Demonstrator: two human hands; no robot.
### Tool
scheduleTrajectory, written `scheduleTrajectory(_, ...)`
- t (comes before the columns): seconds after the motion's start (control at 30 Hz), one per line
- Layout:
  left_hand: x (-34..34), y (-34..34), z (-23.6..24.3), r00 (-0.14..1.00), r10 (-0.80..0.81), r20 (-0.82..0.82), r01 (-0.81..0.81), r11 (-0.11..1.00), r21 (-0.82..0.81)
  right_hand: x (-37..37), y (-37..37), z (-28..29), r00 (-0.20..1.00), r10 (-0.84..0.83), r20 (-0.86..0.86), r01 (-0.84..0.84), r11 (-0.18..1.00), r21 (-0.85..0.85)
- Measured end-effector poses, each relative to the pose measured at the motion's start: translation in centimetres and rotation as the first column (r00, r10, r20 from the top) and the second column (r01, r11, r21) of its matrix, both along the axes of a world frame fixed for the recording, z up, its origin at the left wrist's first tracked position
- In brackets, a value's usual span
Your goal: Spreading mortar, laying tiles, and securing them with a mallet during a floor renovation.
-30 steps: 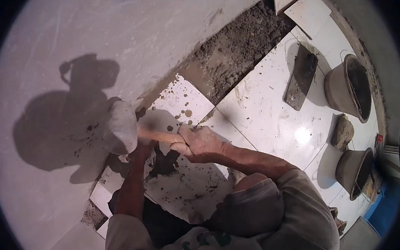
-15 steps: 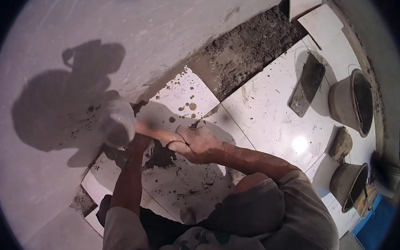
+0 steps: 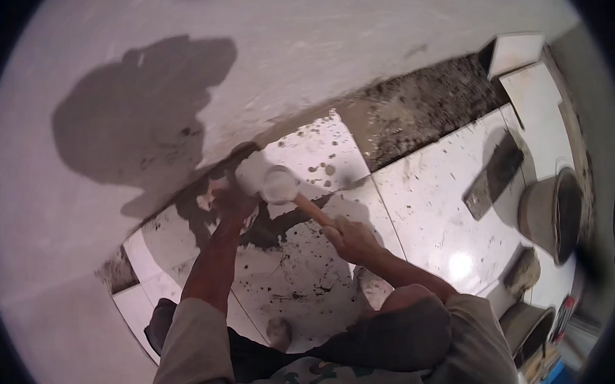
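Observation:
My right hand is closed on the wooden handle of a mallet with a pale, dirty head, which is over a mortar-spattered white tile. My left hand is down on the floor beside the wall, just left of the mallet head; its fingers are blurred and dark, so I cannot tell whether they grip anything. Grey mortar smears lie on the tiles around and below both hands.
A bare mortar strip runs along the wall. At right are a flat float, a bucket, a lumpy block and a second bucket. Loose tiles stand in the far corner.
The mallet head has moved from beside the wall rightward onto the tiles, its handle now slanting. My right hand has moved right and down. The view has shifted, with the floor appearing lower.

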State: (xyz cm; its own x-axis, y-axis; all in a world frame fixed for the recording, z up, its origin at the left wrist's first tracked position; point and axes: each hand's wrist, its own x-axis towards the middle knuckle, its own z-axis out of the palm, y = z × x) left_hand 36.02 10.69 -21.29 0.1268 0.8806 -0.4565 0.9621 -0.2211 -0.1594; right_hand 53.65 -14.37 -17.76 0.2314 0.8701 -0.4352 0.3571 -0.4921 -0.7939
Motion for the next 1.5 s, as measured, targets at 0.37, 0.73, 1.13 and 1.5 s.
scheduleTrajectory(0.37, -6.4, -3.2, -1.9, 0.915, 0.127, 0.383, -0.191, 0.973, 0.133, 0.6, -13.5, -0.5, 0.838, -0.435, -0.329, 0.427, 0.899, -0.101)
scheduleTrajectory(0.73, -8.6, -3.0, -2.8, 0.987, 0.034, 0.156, -0.076, 0.96, 0.27, 2.4, -24.1, -5.4, 0.617, -0.711, -0.337, 0.643, 0.703, -0.304)
scheduleTrajectory(1.13, 11.6, -12.2, -2.5, 0.756, -0.516, 0.402, 0.397, 0.85, 0.346, 2.4, -21.8, -3.7, 0.658, -0.75, -0.068, 0.67, 0.625, -0.401)
scheduleTrajectory(1.5, 12.4, -12.0, -2.6, 0.809, -0.333, 0.485, 0.251, 0.941, 0.227, 2.4, -20.8, -3.0, 0.727, -0.686, 0.025, 0.655, 0.681, -0.328)
